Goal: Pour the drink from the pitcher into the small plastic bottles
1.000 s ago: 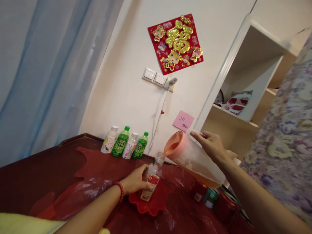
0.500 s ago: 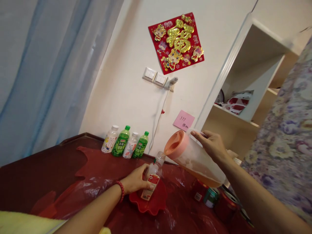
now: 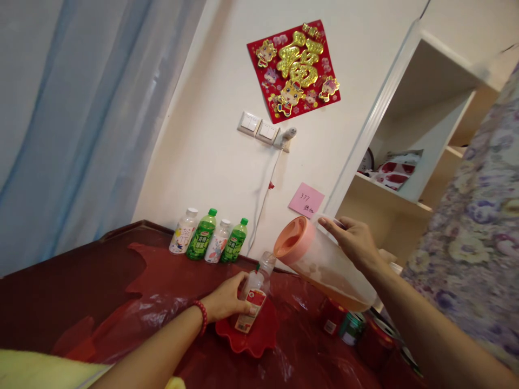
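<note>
My left hand (image 3: 227, 297), with a red bead bracelet at the wrist, grips a clear bottle (image 3: 252, 305) with a red and white label. The bottle stands in a red scalloped dish (image 3: 253, 346). In my right hand (image 3: 352, 240) is the handle of a translucent pitcher (image 3: 328, 265) with an orange lid. The pitcher is tilted to the left, its spout at the bottle's open mouth, and brownish liquid lies along its lower side. Whether liquid runs between them is too small to tell for sure.
Two white-capped bottles (image 3: 183, 232) and two green bottles (image 3: 201, 236) line the table's back edge. Several cans (image 3: 352, 328) stand at the right under the pitcher. Red plastic film (image 3: 162, 275) covers part of the table. Behind are a wall and shelves (image 3: 385, 189).
</note>
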The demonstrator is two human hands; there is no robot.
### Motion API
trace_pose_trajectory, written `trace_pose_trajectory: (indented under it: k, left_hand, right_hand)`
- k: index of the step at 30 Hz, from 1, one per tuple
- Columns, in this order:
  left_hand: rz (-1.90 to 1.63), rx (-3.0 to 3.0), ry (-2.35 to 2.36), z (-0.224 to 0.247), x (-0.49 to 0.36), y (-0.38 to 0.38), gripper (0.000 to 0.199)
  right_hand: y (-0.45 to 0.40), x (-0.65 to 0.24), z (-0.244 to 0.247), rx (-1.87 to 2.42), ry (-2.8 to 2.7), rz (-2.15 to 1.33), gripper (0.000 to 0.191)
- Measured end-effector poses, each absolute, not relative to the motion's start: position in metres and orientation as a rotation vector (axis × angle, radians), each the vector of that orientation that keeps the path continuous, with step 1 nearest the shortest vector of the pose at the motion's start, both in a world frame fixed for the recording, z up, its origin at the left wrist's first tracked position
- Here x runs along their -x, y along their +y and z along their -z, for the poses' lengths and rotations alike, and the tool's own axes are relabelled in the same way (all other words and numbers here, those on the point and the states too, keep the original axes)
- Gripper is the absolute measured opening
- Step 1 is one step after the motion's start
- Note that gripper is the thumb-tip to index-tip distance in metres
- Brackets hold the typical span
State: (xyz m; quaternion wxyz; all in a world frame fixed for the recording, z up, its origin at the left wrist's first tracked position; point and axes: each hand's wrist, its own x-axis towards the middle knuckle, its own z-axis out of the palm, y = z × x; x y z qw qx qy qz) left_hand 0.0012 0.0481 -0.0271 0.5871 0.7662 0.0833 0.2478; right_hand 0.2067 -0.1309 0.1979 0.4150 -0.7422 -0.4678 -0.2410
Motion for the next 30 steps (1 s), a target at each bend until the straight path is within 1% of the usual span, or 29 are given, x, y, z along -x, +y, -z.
trace_pose_trajectory:
  k: [18, 24, 30]
  left_hand:
    - [-0.602, -1.816, 0.187, 0.0271, -0.0001, 0.0481, 0.060]
    - [-0.594, -1.837, 0.204, 0.0217, 0.0021, 0.0463, 0.063]
    - [-0.590, -1.810, 0.196, 0.0198, 0.0029, 0.0443, 0.060]
  right_hand:
    - [-0.1315, -0.2082, -0.1957, 1.843, -1.194, 0.608, 0.063]
    - [-0.1319, -0.2077, -0.1943, 1.840, -1.187, 0.608, 0.063]
    - [-0.1320, -0.2061, -0.1890, 1.862, -1.123, 0.578, 0.064]
